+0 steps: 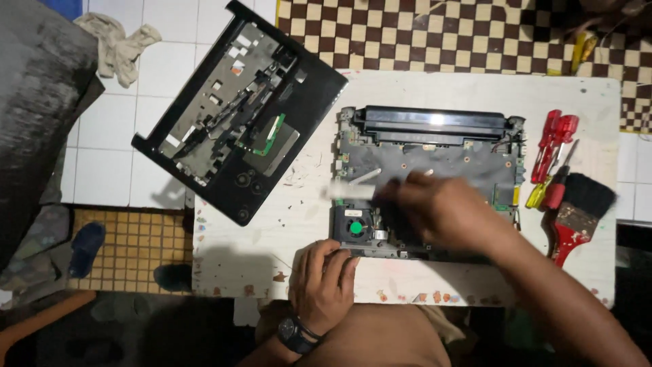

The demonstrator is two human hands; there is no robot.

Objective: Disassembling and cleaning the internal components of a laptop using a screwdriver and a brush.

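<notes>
Laptop base [435, 160] under rt hand [438, 207]; left fingers [333, 261] on its front edge.

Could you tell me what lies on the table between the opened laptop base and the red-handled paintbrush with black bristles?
In the head view, red-handled screwdrivers and a yellow-handled one lie between the opened laptop base and the red-handled paintbrush, on the white table.

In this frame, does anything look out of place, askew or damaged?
Yes. The removed black laptop cover lies upside down and skewed, overhanging the left edge of the white table above the tiled floor. The opened laptop base is bare of its cover, its green-hubbed fan exposed. Nothing looks spilled.
</notes>
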